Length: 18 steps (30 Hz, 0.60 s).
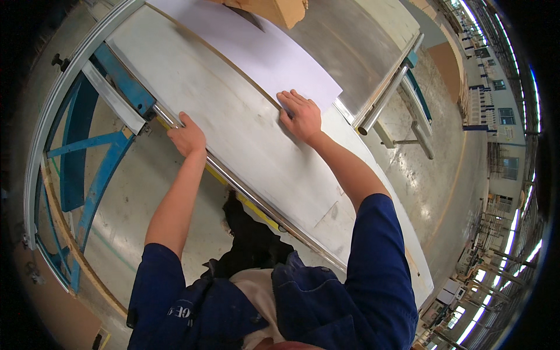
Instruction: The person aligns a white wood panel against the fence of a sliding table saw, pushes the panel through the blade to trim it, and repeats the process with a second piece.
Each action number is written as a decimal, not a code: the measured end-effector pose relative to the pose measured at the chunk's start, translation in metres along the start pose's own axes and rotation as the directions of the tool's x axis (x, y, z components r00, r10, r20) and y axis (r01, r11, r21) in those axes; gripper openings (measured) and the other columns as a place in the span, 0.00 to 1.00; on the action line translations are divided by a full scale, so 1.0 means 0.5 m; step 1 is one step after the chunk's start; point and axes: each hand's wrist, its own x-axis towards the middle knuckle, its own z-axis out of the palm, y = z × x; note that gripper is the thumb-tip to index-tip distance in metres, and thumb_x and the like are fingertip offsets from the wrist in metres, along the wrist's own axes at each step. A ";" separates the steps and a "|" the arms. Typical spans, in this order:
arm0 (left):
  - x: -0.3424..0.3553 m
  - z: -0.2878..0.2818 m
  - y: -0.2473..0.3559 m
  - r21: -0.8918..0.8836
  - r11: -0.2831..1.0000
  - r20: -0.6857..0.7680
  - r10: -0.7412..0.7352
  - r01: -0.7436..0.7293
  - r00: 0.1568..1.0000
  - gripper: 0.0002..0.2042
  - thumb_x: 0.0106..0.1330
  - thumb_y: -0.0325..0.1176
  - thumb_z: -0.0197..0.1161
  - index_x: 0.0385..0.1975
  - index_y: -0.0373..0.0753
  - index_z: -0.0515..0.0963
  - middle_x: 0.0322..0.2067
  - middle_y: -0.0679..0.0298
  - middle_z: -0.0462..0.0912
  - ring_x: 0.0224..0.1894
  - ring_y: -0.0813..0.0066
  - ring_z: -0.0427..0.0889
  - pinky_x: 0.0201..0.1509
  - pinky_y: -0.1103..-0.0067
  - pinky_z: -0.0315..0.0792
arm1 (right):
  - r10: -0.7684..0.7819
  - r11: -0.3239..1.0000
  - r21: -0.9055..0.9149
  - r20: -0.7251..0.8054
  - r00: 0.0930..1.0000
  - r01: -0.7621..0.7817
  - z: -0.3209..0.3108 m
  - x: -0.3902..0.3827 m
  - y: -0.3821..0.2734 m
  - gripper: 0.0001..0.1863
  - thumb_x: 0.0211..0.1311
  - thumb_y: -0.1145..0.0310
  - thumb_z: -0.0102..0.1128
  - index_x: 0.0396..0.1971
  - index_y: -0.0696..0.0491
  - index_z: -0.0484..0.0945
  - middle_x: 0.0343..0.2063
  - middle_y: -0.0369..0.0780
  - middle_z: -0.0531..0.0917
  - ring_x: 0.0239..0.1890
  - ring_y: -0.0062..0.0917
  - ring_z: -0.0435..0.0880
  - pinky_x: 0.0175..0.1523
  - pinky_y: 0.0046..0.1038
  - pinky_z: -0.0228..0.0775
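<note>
A long whitish panel point(192, 76) lies across the work table. Along its near side runs a shiny metal rail point(251, 189), and my left hand point(188, 137) is closed around it, thumb on top at the panel's edge. Beyond the panel lies a smooth, pale lilac-white sheet point(251, 49), with a thin brownish line along its near edge. My right hand point(302, 116) rests on that edge near the sheet's right end. Its fingers are stretched forward over the sheet, and its thumb is lower, by the brownish line.
A blue steel frame point(96, 192) with a curved grey rail point(35, 146) stands at the left. A wooden piece point(274, 10) sits on the sheet's far side. Beyond is a grey metal surface point(344, 46), with a round metal tube point(382, 102) at its right end.
</note>
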 end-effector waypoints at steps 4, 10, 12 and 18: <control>0.037 -0.005 0.012 0.015 1.000 -0.005 0.010 -0.010 1.000 0.41 0.75 0.65 0.51 0.57 0.21 0.69 0.54 0.34 0.79 0.57 0.37 0.82 0.62 0.54 0.76 | 0.008 1.000 0.022 0.012 1.000 -0.008 0.022 0.030 -0.011 0.25 0.59 0.67 0.66 0.59 0.44 0.83 0.59 0.34 0.86 0.65 0.34 0.83 0.54 0.37 0.76; 0.092 -0.018 0.033 -0.128 0.990 0.019 -0.051 0.053 0.999 0.40 0.77 0.64 0.50 0.60 0.22 0.68 0.56 0.34 0.79 0.58 0.37 0.81 0.62 0.53 0.75 | 0.018 0.999 0.034 0.010 1.000 -0.018 0.058 0.080 -0.030 0.24 0.60 0.68 0.66 0.59 0.45 0.84 0.59 0.35 0.87 0.66 0.34 0.83 0.57 0.37 0.77; 0.120 -0.024 0.043 -0.167 0.982 0.033 -0.081 0.086 0.996 0.39 0.77 0.64 0.50 0.61 0.23 0.69 0.57 0.34 0.79 0.58 0.37 0.81 0.63 0.53 0.74 | 0.009 0.999 0.041 -0.008 1.000 -0.009 0.069 0.101 -0.039 0.24 0.58 0.67 0.67 0.57 0.45 0.84 0.59 0.35 0.87 0.65 0.33 0.83 0.55 0.37 0.77; 0.179 -0.028 0.062 -0.192 0.975 0.039 -0.110 0.116 0.993 0.38 0.79 0.63 0.46 0.62 0.24 0.71 0.58 0.36 0.79 0.60 0.38 0.80 0.65 0.53 0.73 | 0.010 0.999 0.052 -0.013 1.000 -0.009 0.093 0.150 -0.058 0.24 0.57 0.68 0.67 0.57 0.45 0.84 0.59 0.34 0.87 0.65 0.33 0.84 0.53 0.36 0.78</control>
